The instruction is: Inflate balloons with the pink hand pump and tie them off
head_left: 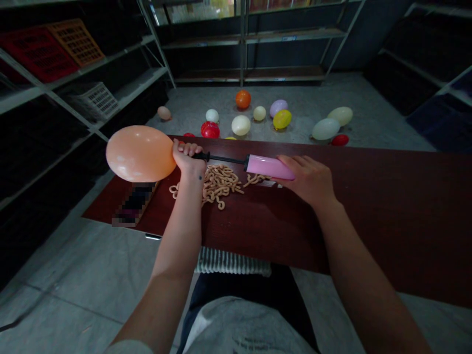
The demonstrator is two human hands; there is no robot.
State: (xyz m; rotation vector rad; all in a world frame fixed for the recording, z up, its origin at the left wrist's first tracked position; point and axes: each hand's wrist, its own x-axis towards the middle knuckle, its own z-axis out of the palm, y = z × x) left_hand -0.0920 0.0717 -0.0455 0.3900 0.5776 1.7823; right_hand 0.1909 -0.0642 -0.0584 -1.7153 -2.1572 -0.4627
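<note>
A large peach balloon, round and inflated, sticks out to the left of my left hand. That hand is closed where the balloon's neck meets the black end of a balloon pump; the neck is hidden by the fingers. My right hand wraps around the rear of the pump's pink barrel. Between the hands, the black rod shows drawn out of the barrel. Below the pump, a pile of thin beige uninflated balloons lies on the dark red table, partly covered by my left forearm.
A blurred-out phone-like object lies at the table's left end. Inflated balloons, among them an orange one and a yellow one, rest on the floor beyond. Metal shelves with crates at left surround the area.
</note>
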